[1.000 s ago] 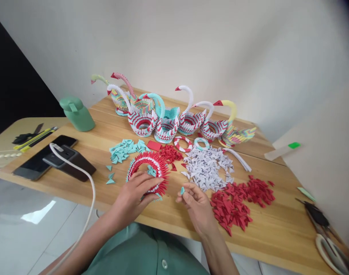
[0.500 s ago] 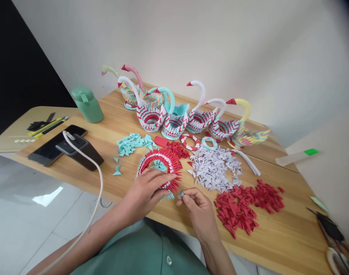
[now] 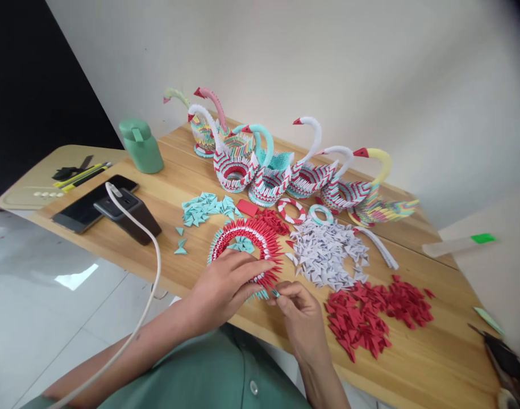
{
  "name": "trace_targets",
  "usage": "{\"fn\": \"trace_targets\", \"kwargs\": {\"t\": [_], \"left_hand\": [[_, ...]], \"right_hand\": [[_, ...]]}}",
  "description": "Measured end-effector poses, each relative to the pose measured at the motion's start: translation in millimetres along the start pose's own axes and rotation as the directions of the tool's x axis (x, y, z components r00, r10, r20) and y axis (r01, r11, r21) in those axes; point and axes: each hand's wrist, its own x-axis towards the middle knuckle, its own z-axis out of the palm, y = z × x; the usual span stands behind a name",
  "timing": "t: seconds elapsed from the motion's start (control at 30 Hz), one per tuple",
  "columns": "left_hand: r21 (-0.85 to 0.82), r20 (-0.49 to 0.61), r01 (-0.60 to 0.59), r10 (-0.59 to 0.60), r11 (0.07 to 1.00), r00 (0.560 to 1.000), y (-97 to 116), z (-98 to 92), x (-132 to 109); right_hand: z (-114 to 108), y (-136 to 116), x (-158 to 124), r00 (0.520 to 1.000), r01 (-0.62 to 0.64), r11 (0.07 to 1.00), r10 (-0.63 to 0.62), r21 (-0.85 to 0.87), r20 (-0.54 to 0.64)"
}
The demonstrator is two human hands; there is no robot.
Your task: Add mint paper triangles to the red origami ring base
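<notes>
Clasped a red, white and turquoise modular-origami ring (image 3: 266, 241), mostly beyond the grip, in the left hand (image 3: 228, 287); pinched a turquoise folded-paper piece (image 3: 275, 293) in the right hand (image 3: 302, 315), just beside that ring.

A green shirt (image 3: 191, 372) with a pale button (image 3: 253, 388) is worn.

Upper centre, a row of paper swans (image 3: 270, 187) stands on the table (image 3: 413, 358); two small rings (image 3: 281, 209) lie before it; mid-frame sits the large ring (image 3: 268, 244) — left hand (image 3: 228, 284) over its near side, right hand (image 3: 300, 312) at its lower right; one heap (image 3: 328, 255) lies behind the right hand, another heap (image 3: 364, 324) rightward; upper left — the bottle (image 3: 141, 146), behind the phone (image 3: 78, 216).
</notes>
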Motion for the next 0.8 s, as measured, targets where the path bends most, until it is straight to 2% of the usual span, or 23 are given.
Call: {"fn": "trace_targets", "kwargs": {"t": [0.33,0.57,0.8], "left_hand": [[-0.002,0.028,0.004,-0.004,1.000,1.000,0.3,1.3,-2.6],[-0.004,0.032,-0.022,0.022,1.000,0.999,1.3,-1.0,-1.3],[-0.028,0.058,0.040,-0.038,0.999,0.998,3.0,-1.9,-0.4]], "right_hand": [[0.9,0.9,0.3,0.999,0.020,1.000,-0.020,0.011,0.028],[-0.1,-5.0,1.1,0.997,0.053,0.996,-0.048,-0.077,0.063],[-0.7,-5.5,2.8,0.991,0.085,0.991,-0.074,-0.099,0.109]]}}
